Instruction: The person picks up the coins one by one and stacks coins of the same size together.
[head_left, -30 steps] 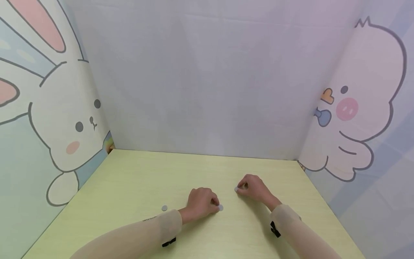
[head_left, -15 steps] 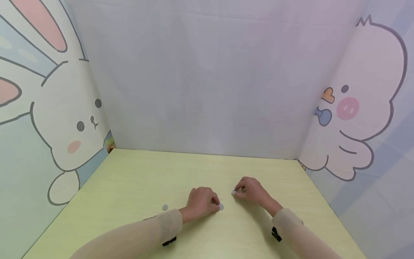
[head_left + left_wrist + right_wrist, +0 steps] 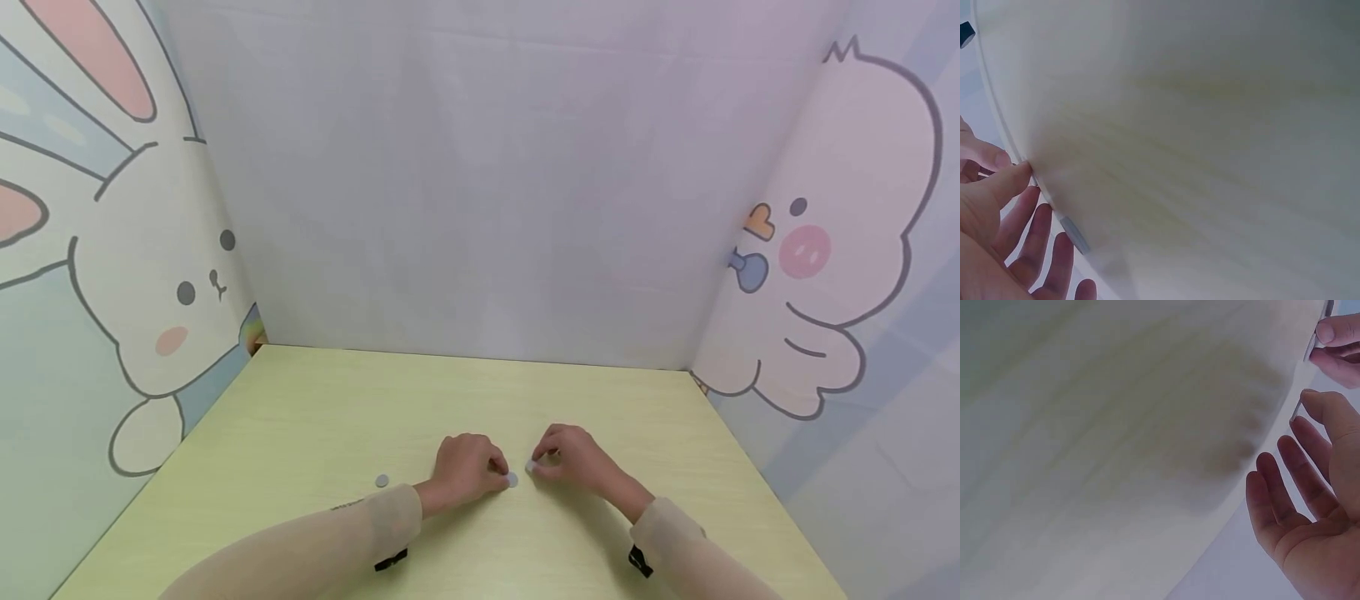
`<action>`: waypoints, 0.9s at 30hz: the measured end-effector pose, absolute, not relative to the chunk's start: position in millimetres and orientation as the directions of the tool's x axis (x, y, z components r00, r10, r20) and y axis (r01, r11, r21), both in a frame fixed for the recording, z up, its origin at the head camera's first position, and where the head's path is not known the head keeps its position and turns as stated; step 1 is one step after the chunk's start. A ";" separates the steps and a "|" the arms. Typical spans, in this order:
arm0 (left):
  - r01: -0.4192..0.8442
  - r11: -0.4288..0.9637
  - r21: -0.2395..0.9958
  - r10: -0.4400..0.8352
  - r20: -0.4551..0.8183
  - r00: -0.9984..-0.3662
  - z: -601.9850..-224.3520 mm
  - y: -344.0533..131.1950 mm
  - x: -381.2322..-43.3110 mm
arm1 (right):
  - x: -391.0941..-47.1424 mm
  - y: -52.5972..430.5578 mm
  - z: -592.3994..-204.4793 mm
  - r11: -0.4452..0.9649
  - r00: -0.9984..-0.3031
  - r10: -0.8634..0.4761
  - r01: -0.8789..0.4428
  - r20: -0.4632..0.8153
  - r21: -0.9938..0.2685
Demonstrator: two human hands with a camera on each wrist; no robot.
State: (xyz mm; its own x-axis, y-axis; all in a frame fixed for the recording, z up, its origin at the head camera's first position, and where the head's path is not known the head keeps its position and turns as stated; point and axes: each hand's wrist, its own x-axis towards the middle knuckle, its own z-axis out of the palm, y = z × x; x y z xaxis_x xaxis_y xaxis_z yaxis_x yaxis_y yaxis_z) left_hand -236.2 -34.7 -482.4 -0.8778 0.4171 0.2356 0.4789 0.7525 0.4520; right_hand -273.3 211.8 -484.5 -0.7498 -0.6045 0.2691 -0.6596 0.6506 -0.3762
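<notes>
Near the middle of the table, my left hand (image 3: 467, 472) pinches a small silver-grey coin (image 3: 513, 480) between thumb and forefinger at the tabletop. Just to its right, my right hand (image 3: 576, 458) pinches a second coin (image 3: 531, 466) between thumb and index finger. That coin (image 3: 1296, 411) shows its thin edge in the right wrist view, apart from the table, while the other right-hand fingers are spread. A small gap separates the two pinched coins. A third coin (image 3: 382, 481) lies flat, left of my left hand. Fingers partly cover both held coins.
A pale yellow table (image 3: 360, 400) carries everything. Behind it hangs a plain whitish curtain (image 3: 480, 208), with cartoon-printed panels on the left (image 3: 150, 275) and right (image 3: 840, 250) sides. Both forearms, in light sleeves, lie across the front of the table.
My right hand has moved left and nearer to me with its coin, approaching the coin at my left hand. My left hand and the loose coin have stayed in place.
</notes>
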 end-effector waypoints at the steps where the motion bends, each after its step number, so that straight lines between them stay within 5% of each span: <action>1: 0.478 0.753 0.452 0.417 0.235 -0.878 -482.0 -34.8 -236.0 | -271.9 210.1 -484.2 0.644 -0.744 -0.612 -0.665 0.268 -0.377; 27: 0.481 0.737 0.475 0.397 0.271 -0.877 -491.5 -34.7 -241.5 | -260.3 186.0 -482.5 0.613 -0.713 -0.660 -0.693 0.235 -0.379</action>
